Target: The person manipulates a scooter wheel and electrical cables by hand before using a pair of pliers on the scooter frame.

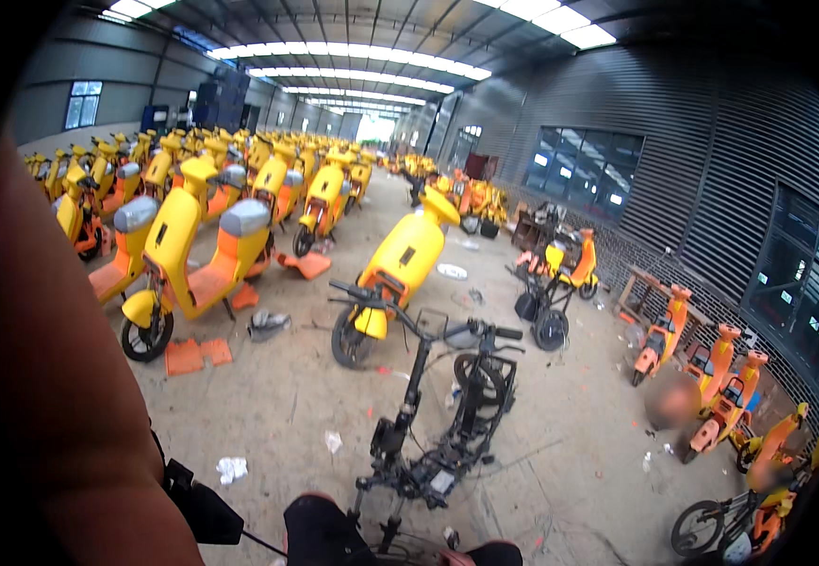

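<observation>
My left arm rises large and close along the left edge of the head view, and its hand is out of the picture. My right hand does not show either. In front of my knees stands a stripped black scooter frame [428,472] with bare handlebars [419,330], cables and a black wheel [485,379]. Neither hand is seen touching it. Beside my left arm hangs a small black device [200,505] with a cord. Just beyond the frame is a yellow scooter [404,257] with its front wheel toward me.
Rows of yellow scooters with orange parts [178,226] fill the left side of the hall. Orange panels [197,356], a grey cover [268,325] and white scraps [232,470] lie on the concrete. Partly dismantled orange scooters [725,406] line the right wall near a wooden bench [659,288].
</observation>
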### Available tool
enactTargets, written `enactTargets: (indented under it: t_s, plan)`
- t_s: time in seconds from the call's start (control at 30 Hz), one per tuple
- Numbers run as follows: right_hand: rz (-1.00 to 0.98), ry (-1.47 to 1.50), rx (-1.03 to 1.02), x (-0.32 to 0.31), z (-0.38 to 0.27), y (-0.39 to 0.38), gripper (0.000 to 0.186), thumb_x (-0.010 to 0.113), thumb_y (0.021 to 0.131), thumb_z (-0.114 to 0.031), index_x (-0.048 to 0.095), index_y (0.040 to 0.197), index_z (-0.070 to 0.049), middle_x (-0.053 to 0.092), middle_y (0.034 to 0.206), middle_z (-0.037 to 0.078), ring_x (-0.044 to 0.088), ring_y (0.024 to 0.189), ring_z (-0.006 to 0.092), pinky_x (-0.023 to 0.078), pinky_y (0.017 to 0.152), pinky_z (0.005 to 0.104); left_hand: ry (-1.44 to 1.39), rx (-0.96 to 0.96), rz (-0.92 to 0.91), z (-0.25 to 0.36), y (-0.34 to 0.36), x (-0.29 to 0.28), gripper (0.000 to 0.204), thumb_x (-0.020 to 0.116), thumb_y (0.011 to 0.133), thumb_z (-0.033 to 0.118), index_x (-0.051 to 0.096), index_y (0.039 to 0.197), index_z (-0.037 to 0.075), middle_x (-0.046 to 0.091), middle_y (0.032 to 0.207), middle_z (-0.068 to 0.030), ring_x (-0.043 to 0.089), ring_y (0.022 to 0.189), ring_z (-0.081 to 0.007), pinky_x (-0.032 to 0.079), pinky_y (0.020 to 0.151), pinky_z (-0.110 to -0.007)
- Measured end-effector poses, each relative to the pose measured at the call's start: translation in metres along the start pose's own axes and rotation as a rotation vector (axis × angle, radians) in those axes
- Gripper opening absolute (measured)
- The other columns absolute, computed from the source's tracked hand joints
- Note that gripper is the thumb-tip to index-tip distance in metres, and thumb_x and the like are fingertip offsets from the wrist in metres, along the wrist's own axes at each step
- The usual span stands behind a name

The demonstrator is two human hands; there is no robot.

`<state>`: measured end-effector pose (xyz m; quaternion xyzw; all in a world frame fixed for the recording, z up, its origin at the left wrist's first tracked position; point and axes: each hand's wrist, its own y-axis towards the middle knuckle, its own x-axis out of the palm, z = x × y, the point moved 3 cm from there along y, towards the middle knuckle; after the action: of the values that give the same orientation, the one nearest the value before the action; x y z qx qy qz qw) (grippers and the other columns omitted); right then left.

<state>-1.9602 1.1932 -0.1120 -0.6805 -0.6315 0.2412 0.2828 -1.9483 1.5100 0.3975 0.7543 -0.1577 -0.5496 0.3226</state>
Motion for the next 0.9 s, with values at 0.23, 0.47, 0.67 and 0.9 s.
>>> enactTargets:
  t_s: [0.23,0.47,0.67,0.9]
  plan:
    - [0.121,0.043,0.042,0.023,-0.010,-0.039,0.021,0.059,0.094,-0.025,0.059,0.084,-0.006,0.047,0.059,0.002,0.042,0.042,0.0130,0.028,0.036,0.0270,-0.046,-0.070,-0.025,-0.015,-0.013,0.031,0.083,0.071,0.081,0.028,0.032,0.146,-0.007,0.045,0.106,-0.0072,0.046,0.093,-0.0179,0.040,0.090,-0.033]
    - [-0.134,0.127,0.040,0.023,-0.028,-0.082,0.034,0.061,0.095,-0.031,0.052,0.071,-0.008,0.043,0.055,0.002,0.039,0.043,0.0135,0.028,0.039,0.0286,0.026,-0.026,0.002,-0.011,-0.004,0.022,0.084,0.071,0.080,0.028,0.031,0.146,-0.007,0.044,0.106,-0.0070,0.045,0.094,-0.0177,0.039,0.091,-0.032]
    - [-0.136,0.198,0.051,0.023,0.001,-0.067,0.031,0.061,0.096,-0.028,0.049,0.074,-0.010,0.045,0.063,-0.001,0.039,0.049,0.0090,0.027,0.040,0.0245,0.067,0.052,-0.058,-0.009,0.021,0.033,0.085,0.071,0.080,0.027,0.031,0.146,-0.007,0.044,0.106,-0.0067,0.045,0.095,-0.0175,0.039,0.091,-0.032]
    - [-0.273,0.288,0.042,-0.016,-0.033,-0.083,0.026,0.060,0.095,-0.027,0.050,0.079,-0.011,0.044,0.067,-0.002,0.040,0.052,0.0087,0.028,0.040,0.0226,0.202,0.184,0.136,0.015,0.068,-0.003,0.085,0.071,0.079,0.026,0.030,0.146,-0.007,0.044,0.106,-0.0064,0.045,0.095,-0.0172,0.039,0.092,-0.032]
